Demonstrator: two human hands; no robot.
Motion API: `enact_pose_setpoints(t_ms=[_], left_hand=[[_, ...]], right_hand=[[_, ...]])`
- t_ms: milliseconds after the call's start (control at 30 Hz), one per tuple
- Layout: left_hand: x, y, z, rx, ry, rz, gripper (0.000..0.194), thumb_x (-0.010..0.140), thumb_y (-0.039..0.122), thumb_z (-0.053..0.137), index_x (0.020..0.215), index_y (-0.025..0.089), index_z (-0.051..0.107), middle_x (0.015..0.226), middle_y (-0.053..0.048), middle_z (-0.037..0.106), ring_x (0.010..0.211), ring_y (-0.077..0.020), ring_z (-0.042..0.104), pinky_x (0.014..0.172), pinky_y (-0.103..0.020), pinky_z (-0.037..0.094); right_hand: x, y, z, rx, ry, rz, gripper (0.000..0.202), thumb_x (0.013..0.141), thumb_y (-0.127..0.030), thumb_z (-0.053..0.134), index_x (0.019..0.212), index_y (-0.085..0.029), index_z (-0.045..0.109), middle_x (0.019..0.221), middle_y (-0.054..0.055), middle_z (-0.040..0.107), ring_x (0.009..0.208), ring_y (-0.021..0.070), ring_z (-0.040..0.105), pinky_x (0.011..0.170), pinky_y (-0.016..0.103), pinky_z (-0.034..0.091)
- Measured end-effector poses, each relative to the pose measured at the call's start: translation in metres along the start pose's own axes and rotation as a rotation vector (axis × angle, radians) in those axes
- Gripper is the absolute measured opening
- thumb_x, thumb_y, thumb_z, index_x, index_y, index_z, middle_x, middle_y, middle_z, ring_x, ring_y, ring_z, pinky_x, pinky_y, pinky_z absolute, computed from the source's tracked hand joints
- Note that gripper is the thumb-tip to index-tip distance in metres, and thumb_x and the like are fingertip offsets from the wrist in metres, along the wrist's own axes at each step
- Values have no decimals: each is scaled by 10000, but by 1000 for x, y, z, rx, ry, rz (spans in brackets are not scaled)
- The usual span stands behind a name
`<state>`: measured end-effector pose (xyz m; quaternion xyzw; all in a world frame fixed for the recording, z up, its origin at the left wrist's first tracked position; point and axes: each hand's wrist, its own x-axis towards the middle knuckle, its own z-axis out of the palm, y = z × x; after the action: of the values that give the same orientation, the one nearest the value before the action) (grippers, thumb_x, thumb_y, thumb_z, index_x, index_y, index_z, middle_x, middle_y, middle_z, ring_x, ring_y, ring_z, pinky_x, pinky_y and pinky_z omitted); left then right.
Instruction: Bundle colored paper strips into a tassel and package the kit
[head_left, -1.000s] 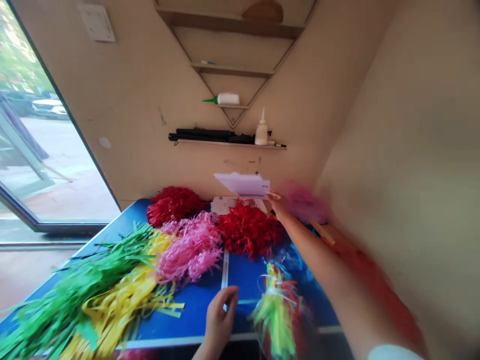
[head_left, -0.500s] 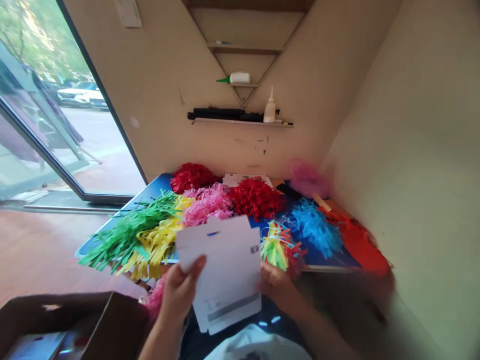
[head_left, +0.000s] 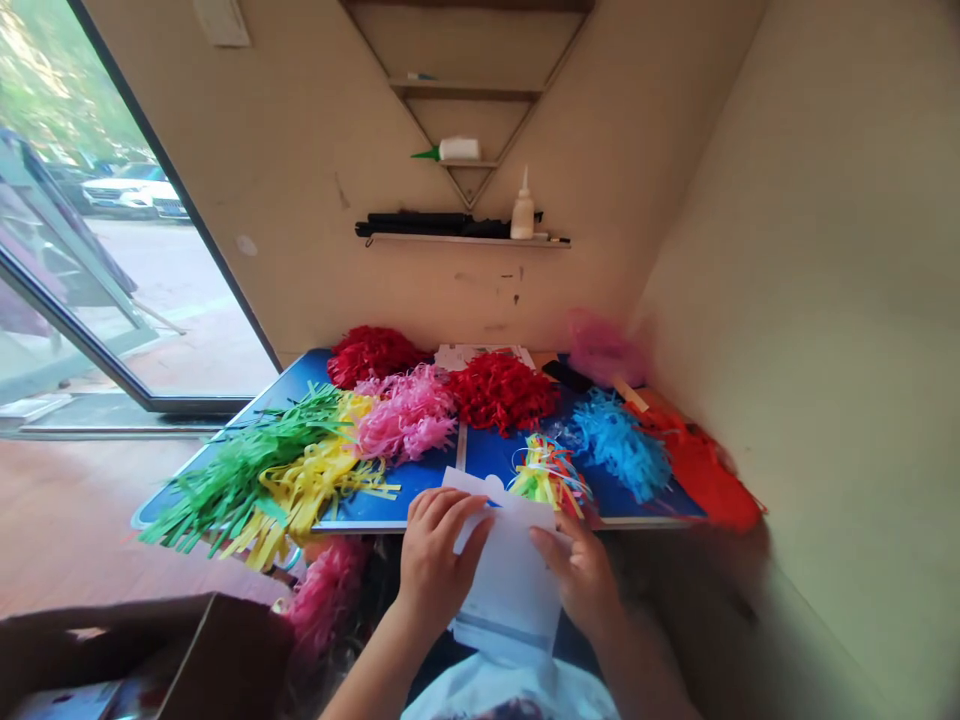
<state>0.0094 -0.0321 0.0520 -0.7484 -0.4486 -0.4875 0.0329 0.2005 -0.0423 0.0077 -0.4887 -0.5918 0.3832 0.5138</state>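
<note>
Several flat white cards (head_left: 510,585), stacked and slightly offset, are held over my lap in front of the table edge. A grey band runs near their lower end, and a slot shows at the top. My left hand (head_left: 435,555) pinches the stack near its upper left, fingers curled over toward the slot. On the right edge, my right hand (head_left: 585,575) grips with the thumb on the front face; its other fingers are partly hidden. Just beyond the cards lies a multicoloured paper-strip tassel (head_left: 547,472).
On the blue table (head_left: 480,450) lie green (head_left: 247,465), yellow (head_left: 311,490), pink (head_left: 409,410), red (head_left: 502,390) and blue strip pom-poms (head_left: 622,445). A cardboard box (head_left: 240,650) stands at lower left, beside another pink pom-pom (head_left: 326,595). Glue bottles (head_left: 523,212) stand on wall shelves.
My left hand has moved from the cards' left side up to their top. The stack has shifted right and lower, tilting flatter. The view has moved slightly right.
</note>
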Motion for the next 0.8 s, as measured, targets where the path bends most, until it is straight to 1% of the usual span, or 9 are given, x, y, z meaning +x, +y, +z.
enact_pose_setpoints(t_ms=[100,200,233,367,433,500,533,667,800], left_hand=[[6,2,-1,-51,-58,-12,50,890,236,618,889,217,665,816,-22,688,797,-189,620,790,-357,451],[7,2,-16,-98,-22,-40,129,920,220,564,815,203,637,793,-26,669,786,-182,609,776,-345,454],[6,2,-24,-103,-42,-44,134,928,213,546,829,202,635,806,-29,668,791,-180,607,774,-342,456],[-1,5,-47,-16,-339,55,113,924,234,562,904,251,672,834,-15,675,778,-179,598,722,-322,451],[-2,8,-45,49,-314,89,107,916,235,572,952,249,673,909,-33,680,844,-193,603,759,-332,461],[-1,9,-37,80,-240,89,125,911,238,579,1013,219,647,985,-62,676,932,-218,602,840,-366,461],[0,9,-31,89,-239,86,135,908,243,584,1028,209,634,994,-66,675,950,-226,601,871,-387,451],[4,11,-18,112,-323,54,78,915,246,571,917,216,643,914,-43,676,868,-218,608,839,-401,432],[3,17,-21,107,-424,-23,119,910,281,582,842,243,671,846,-24,676,830,-215,603,767,-382,396]], right_hand=[[-1,-4,-6,-82,-12,-62,286,856,-456,630,866,-182,711,763,42,685,760,213,661,699,286,542],[1,-6,-10,-106,68,-75,304,871,-457,605,913,-180,722,858,69,724,797,227,678,725,299,550],[3,-6,-11,-95,93,-73,319,875,-460,594,957,-179,720,902,81,732,825,237,683,734,309,554],[5,-9,-17,-50,92,-70,359,873,-469,591,1044,-173,702,916,90,738,830,247,687,696,312,561],[3,-11,-17,-70,52,-80,322,880,-456,587,982,-177,712,864,71,734,783,228,684,683,294,554],[0,-12,-15,-102,19,-95,298,887,-444,583,914,-176,712,814,55,726,745,211,678,681,280,544],[-2,-12,-13,-120,9,-100,290,886,-439,587,888,-176,708,796,51,721,735,207,675,682,275,539],[-6,-14,-10,-170,-5,-114,273,882,-432,594,824,-183,690,774,45,714,731,201,672,694,261,531],[-8,-14,-9,-179,-34,-92,312,900,-444,553,799,-175,675,735,45,709,694,199,667,655,260,528]])
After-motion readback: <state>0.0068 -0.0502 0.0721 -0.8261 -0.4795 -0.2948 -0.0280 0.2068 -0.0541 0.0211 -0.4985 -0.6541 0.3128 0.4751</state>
